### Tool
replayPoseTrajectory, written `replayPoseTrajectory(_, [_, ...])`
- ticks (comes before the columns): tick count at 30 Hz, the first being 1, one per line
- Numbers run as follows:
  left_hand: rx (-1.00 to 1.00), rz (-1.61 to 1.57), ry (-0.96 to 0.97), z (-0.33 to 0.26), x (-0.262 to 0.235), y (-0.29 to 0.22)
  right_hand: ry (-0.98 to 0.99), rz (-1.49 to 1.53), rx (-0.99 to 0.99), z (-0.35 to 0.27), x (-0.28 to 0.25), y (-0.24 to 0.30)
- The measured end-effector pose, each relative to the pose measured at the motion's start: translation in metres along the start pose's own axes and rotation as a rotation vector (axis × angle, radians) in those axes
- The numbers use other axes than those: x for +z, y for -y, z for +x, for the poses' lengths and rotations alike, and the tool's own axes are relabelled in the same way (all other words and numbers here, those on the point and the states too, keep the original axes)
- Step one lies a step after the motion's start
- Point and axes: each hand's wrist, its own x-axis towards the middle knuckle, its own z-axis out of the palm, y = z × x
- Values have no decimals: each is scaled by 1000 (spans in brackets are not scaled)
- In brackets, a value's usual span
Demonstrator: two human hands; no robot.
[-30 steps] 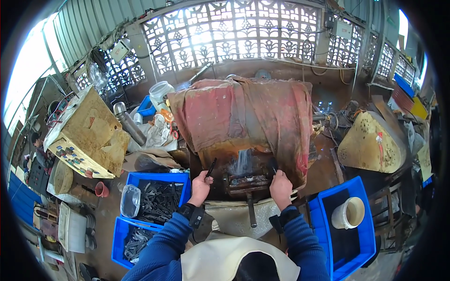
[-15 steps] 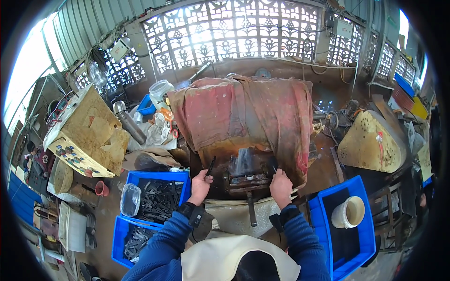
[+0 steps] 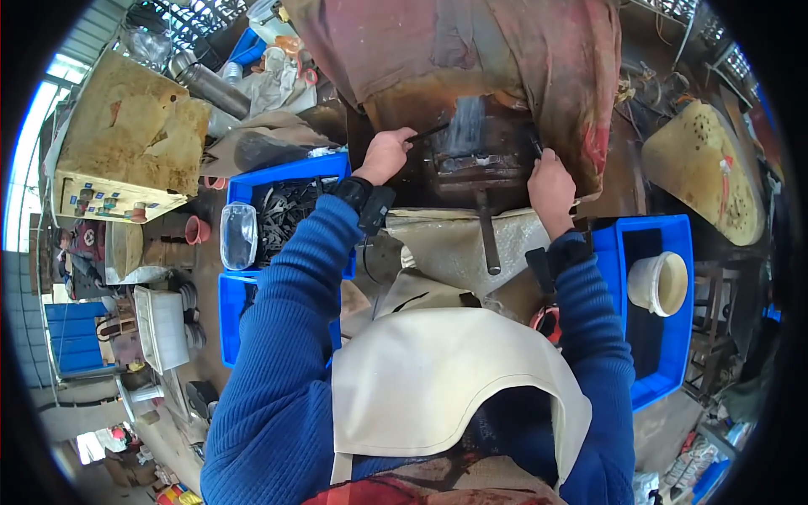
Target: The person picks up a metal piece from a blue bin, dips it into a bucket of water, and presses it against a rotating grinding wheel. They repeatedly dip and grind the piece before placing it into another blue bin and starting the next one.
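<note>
My left hand [image 3: 385, 157] is closed round one end of a thin dark strip [image 3: 431, 131], whose other end points right toward a falling stream of water [image 3: 466, 126]. My right hand [image 3: 551, 189], on the far side of the water, grips another narrow dark piece [image 3: 536, 145] pointing up and away from me. Between the hands is a wet metal rest [image 3: 480, 164] with a rod handle [image 3: 487, 236] sticking out toward me. A stained red cloth [image 3: 530, 50] drapes over the machine behind the water. The exact kind of the strips cannot be made out.
To the left, a blue bin [image 3: 290, 168] holds many dark strips and a clear plastic tub [image 3: 239, 236]; a second blue bin [image 3: 231, 324] adjoins it. On the right, a blue bin [image 3: 619, 278] contains a white bucket [image 3: 658, 284]. A stained box [image 3: 126, 135] stands far left.
My view has tilted downward, so the machine and hands appear higher. The left strip has swung from upright to pointing right, toward the water. Both hands keep their hold.
</note>
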Motion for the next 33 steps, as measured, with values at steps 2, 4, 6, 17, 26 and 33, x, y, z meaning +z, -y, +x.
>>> replayPoseTrajectory(2, [4,-13,56,-3,3,-5,23,-4,26,-6,-1,1])
replayPoseTrajectory(4, [16,-28,145,-4,4,-10,36,-6,45,-9,-3,1])
replayPoseTrajectory(6, [82,0,151,-5,7,-17,32,3,42,-8,-5,1])
replayPoseTrajectory(17, [351,79,253,-1,27,-35,35,-8,55,-9,-8,6])
replayPoseTrajectory(26, [474,101,237,5,24,-27,57,-32,52,4,-3,5])
replayPoseTrajectory(33, [466,151,212,-13,17,-77,3,-32,83,-12,-12,-17])
